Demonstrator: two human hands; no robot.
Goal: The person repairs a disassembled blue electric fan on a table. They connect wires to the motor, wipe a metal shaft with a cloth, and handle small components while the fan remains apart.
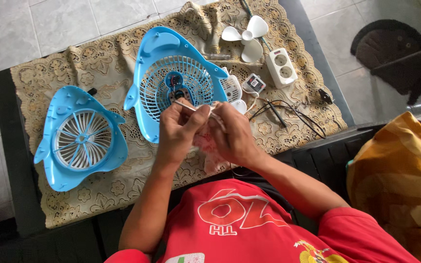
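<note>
Over the worktop (pixel 6 126), our left hand (pixel 179 131) pinches a thin white stick (pixel 185 105) while our right hand (pixel 235 134) grips pink cloth (pixel 204 142), close above the opened blue fan housing (pixel 171 83) for reach.

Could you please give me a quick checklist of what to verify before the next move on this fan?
1. Thin stick held in left hand: ok, pinched at its near end.
2. Right hand steadying a pinkish cloth: ok.
3. Rear housing lying flat on the table cloth: ok.
4. Front grille set aside, clear of both hands: ok.
5. Blade off and parked: ok.
6. Wires unplugged from the socket block: cannot tell.
</note>
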